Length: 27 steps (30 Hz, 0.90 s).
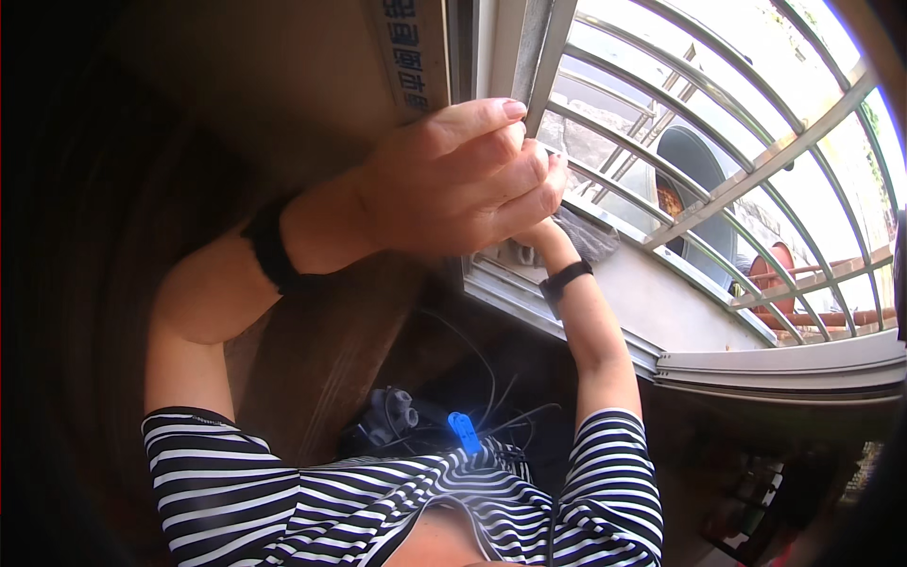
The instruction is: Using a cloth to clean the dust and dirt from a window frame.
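Observation:
My left hand [465,180] is raised in front of the window's edge, near the upright white frame [518,66]. Its fingers are curled over, and whatever they may hold is out of sight. Most of my right hand [540,236] lies behind the left one, with only its back near the wrist showing, so its fingers are hidden. A grey cloth [590,238] rests on the windowsill [652,274] beside my right wrist. Whether my right hand touches the cloth I cannot tell. Both wrists wear black bands.
Metal window bars [704,210] rise along the right. Beyond them stand a large grey tub [694,156] and a reddish-brown pot [777,274]. A white sliding sash [784,369] juts out at lower right. Cables [482,354] hang below, near a blue clip [463,432] at my shirt.

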Each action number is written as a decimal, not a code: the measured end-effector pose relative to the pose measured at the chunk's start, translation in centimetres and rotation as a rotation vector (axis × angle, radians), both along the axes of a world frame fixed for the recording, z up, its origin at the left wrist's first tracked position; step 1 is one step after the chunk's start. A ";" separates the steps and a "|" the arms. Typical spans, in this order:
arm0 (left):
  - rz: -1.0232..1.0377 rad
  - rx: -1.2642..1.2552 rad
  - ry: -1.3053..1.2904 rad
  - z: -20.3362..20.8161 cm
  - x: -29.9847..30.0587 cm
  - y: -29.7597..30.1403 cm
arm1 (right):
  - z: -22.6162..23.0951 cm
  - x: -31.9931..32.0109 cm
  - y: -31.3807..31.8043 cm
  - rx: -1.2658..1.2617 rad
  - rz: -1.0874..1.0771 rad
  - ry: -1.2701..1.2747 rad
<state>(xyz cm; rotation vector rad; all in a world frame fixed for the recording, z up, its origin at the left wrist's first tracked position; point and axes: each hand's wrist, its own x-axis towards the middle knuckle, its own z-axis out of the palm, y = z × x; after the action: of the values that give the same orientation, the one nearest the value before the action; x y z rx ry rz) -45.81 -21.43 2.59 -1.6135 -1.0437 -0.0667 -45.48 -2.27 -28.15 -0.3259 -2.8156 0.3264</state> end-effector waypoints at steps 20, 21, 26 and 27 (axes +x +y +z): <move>-0.009 0.019 -0.043 -0.2 0.4 0.6 | 3.1 5.7 0.6 -0.266 0.180 -0.805; -0.005 0.013 -0.044 -0.3 0.1 0.4 | 5.8 6.7 1.2 -0.207 0.134 -0.879; 0.005 0.035 -0.041 -0.3 0.3 0.5 | 8.2 8.9 2.8 0.214 -0.247 -0.553; 0.013 0.041 -0.020 -0.3 0.3 0.4 | 8.1 8.6 2.0 0.161 -0.228 -0.433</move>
<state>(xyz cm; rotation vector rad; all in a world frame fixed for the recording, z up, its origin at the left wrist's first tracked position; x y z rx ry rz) -45.49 -20.99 2.28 -1.5716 -1.0618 -0.0951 -36.91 -0.24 -20.05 -0.7520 -3.1492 -0.0286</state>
